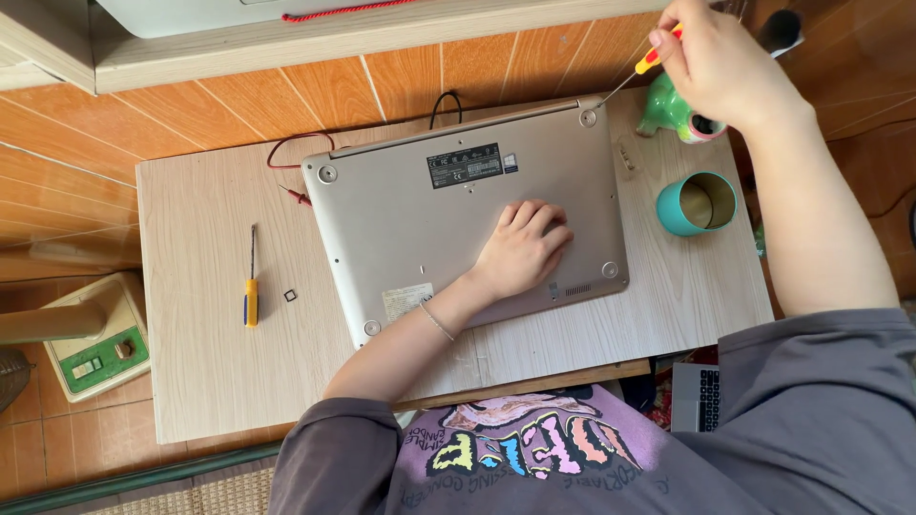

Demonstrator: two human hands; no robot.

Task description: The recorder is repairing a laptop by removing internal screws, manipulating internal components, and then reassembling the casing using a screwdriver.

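Note:
A silver laptop [448,219] lies upside down on a low pale wooden table [210,362]. My left hand [523,250] rests flat on its underside, fingers together, holding nothing. My right hand [718,59] is raised at the laptop's far right corner, gripping a thin screwdriver [639,69] with a red and yellow handle. Its tip points down toward that corner, beside a round rubber foot [588,117].
A second screwdriver with a yellow and blue handle [251,286] lies on the table's left part, a small dark square piece [290,296] beside it. A teal cup [697,203] and a green figurine [673,110] stand at the right. Red and black wires [298,157] run behind the laptop.

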